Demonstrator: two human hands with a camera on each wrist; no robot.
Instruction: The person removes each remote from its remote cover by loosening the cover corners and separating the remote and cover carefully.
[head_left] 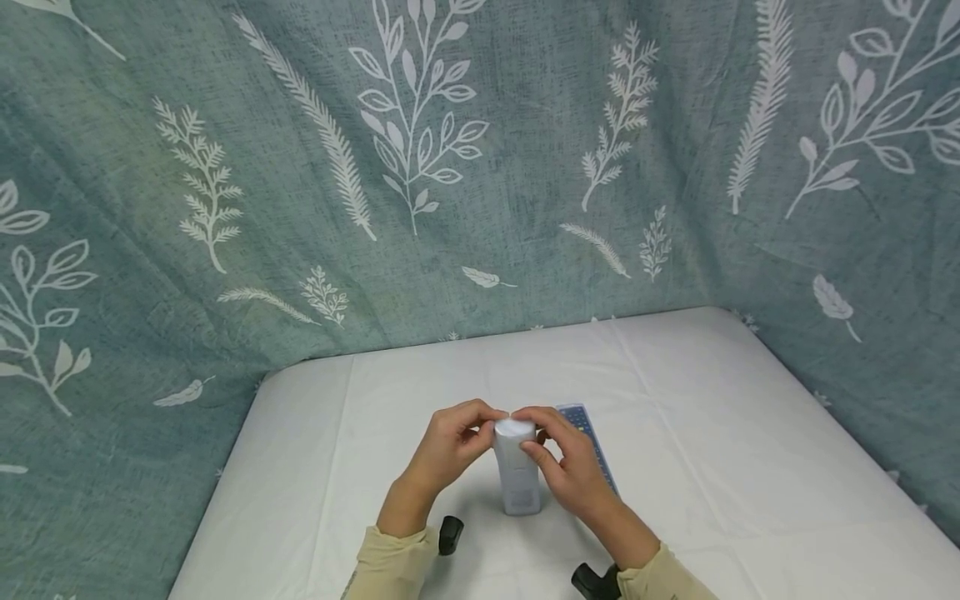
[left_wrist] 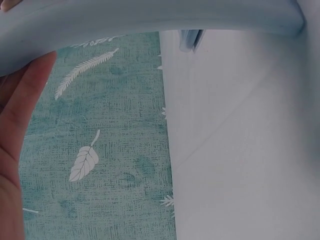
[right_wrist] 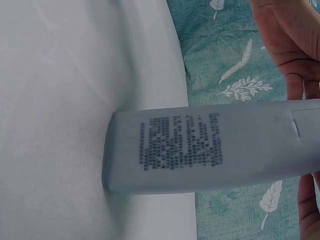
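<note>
Fingers of left hand and right hand pinched the pale case short of the table's far edge; even pressure seemed best.

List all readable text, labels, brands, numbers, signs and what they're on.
None legible.
Pale grey, tall, rounded object: dark printed block, too blurred to read.
Blue, flat, oblong item: light marks, too small to read.
Beige fabric left sleeve: dark marks, too small to read.

One left hand, one right hand, one pale container, two black wrist devices, one bench; apparently one blue strip, partly hidden.
</note>
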